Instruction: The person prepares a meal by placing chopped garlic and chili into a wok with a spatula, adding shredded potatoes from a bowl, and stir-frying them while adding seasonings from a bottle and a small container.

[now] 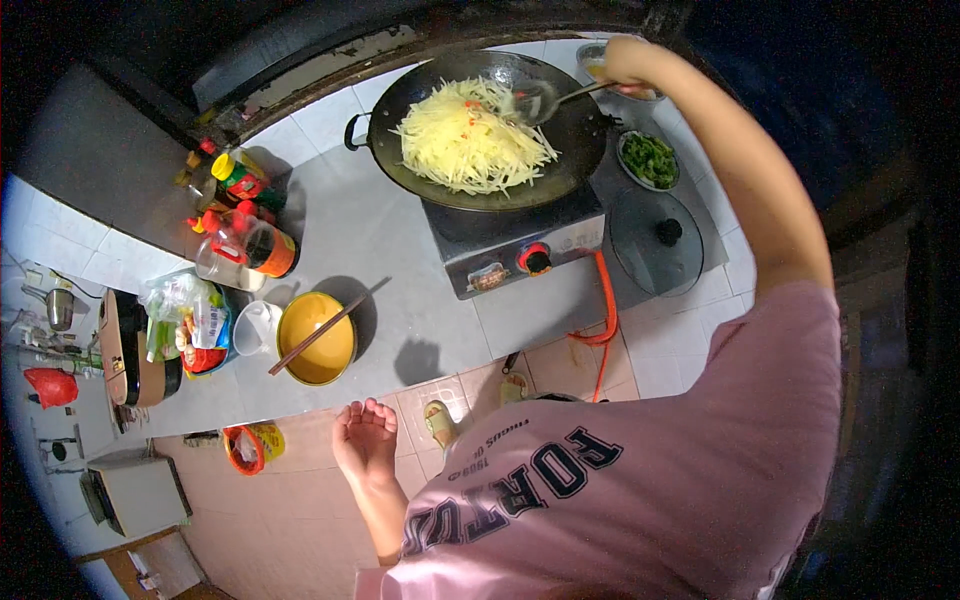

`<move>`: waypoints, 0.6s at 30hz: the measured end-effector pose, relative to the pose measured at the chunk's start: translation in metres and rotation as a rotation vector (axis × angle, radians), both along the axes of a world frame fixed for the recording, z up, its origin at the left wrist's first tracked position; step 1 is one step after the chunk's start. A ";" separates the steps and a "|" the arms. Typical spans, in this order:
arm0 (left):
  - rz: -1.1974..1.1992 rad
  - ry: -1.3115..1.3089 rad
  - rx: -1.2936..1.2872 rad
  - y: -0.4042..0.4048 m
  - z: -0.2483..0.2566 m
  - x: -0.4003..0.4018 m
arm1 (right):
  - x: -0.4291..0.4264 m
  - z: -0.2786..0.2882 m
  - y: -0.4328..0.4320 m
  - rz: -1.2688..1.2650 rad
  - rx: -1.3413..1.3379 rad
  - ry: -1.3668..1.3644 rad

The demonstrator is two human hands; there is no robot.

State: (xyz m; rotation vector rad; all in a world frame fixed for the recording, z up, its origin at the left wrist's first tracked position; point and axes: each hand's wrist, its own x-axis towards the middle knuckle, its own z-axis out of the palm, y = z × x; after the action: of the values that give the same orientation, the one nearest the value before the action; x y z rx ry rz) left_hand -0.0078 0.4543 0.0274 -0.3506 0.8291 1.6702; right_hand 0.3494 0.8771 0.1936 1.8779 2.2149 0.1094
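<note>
A black wok [574, 161] sits on a gas stove [517, 247] and holds a heap of pale shredded vegetable [472, 139] with small red bits. My right hand [630, 64], beyond the wok's right rim, is closed around the handle of a metal ladle [536, 101], whose bowl rests against the right side of the heap. My left hand [366, 439] is off the counter's near edge, palm up with fingers slightly curled, and holds nothing. Nearest to it on the counter is a yellow bowl [319, 360] with brown chopsticks [319, 334] laid across its rim.
A glass lid [656, 259] and a dish of chopped greens [649, 160] lie right of the stove, with a glass bowl [589, 56] behind. An orange gas hose [609, 300] hangs off the front. Sauce bottles [240, 180], a clear plastic cup [257, 328] and bagged food [199, 322] stand left.
</note>
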 end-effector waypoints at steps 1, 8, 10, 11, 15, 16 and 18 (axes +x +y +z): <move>0.008 0.003 0.002 -0.002 -0.001 0.001 | -0.002 -0.013 0.009 -0.108 -0.127 0.250; 0.111 -0.018 -0.026 -0.024 -0.002 0.003 | 0.004 -0.040 -0.007 0.476 0.237 0.403; 0.151 -0.023 -0.040 -0.026 -0.003 0.001 | 0.001 -0.010 -0.034 0.523 0.303 0.365; 0.156 -0.015 -0.035 -0.025 -0.004 0.000 | 0.002 -0.003 -0.041 0.554 0.371 0.321; 0.069 -0.016 0.016 -0.004 0.003 0.006 | -0.009 -0.056 -0.025 0.414 0.518 0.343; 0.049 -0.020 0.009 0.004 0.004 0.007 | -0.018 -0.073 -0.028 0.373 0.568 0.346; 0.018 -0.018 0.036 0.010 0.012 0.012 | -0.028 -0.074 -0.050 0.600 0.552 0.426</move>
State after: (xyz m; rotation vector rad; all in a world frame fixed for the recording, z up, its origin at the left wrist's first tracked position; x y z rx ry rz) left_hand 0.0039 0.4648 0.0395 -0.3485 0.7838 1.6941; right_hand 0.3214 0.8271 0.1192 1.4656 3.2597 0.5096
